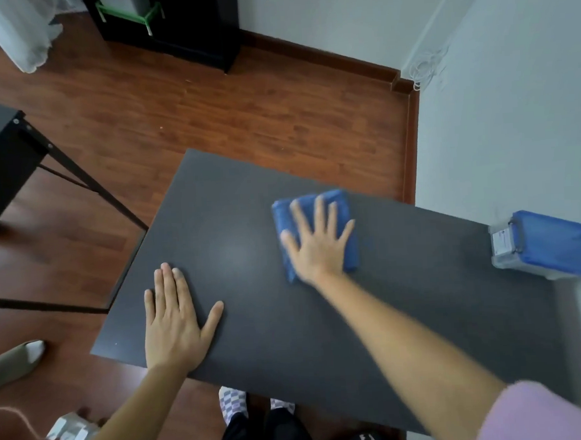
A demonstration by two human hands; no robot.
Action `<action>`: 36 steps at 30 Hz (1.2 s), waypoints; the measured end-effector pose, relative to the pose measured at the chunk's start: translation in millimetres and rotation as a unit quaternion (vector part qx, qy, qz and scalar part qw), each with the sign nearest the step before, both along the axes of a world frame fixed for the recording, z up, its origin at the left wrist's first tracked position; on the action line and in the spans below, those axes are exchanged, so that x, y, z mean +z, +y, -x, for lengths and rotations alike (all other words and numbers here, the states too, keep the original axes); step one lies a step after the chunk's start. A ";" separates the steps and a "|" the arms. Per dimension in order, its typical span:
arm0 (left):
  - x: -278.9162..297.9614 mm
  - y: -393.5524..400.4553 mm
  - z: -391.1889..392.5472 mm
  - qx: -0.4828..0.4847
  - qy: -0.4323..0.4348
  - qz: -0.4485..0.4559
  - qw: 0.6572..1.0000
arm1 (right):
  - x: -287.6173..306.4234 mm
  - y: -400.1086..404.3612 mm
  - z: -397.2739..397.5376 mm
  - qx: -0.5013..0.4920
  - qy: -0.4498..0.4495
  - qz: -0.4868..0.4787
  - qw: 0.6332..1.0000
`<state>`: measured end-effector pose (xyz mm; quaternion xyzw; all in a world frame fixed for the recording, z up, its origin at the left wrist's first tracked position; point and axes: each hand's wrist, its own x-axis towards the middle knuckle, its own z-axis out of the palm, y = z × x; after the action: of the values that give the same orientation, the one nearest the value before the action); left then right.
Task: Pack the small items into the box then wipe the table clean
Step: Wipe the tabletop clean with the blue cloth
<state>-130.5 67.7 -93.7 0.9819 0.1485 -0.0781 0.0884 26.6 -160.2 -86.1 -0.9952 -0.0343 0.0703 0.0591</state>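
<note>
Cloth (316,215) flat under right hand (317,248), fingers spread, on table (421,297).

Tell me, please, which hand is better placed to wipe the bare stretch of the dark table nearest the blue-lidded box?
The right hand. It already presses flat on the folded blue cloth, on the side toward the blue-lidded clear plastic box. The left hand lies flat on the dark grey table, empty, near the opposite edge.

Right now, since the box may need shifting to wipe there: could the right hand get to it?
Probably yes: the right hand rests flat on the cloth, and bare table lies between it and the box.
</note>
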 end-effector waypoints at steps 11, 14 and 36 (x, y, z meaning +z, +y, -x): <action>-3.2 -0.2 -2.7 0.002 -0.024 -0.007 1.000 | 9.8 -190.7 60.4 -0.221 0.028 -0.001 0.975; 0.9 -1.0 -3.1 0.003 -0.008 -0.015 1.000 | 9.5 -130.8 -0.8 -0.232 0.035 -0.028 0.972; 9.4 52.9 107.5 -0.197 0.032 -0.001 0.980 | 8.1 52.6 132.8 -0.003 0.033 0.010 0.999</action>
<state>-238.0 120.6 -84.2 0.9890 -0.0447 -0.1251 0.0654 -106.2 -107.7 -78.0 -0.9929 -0.0288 0.1033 0.0510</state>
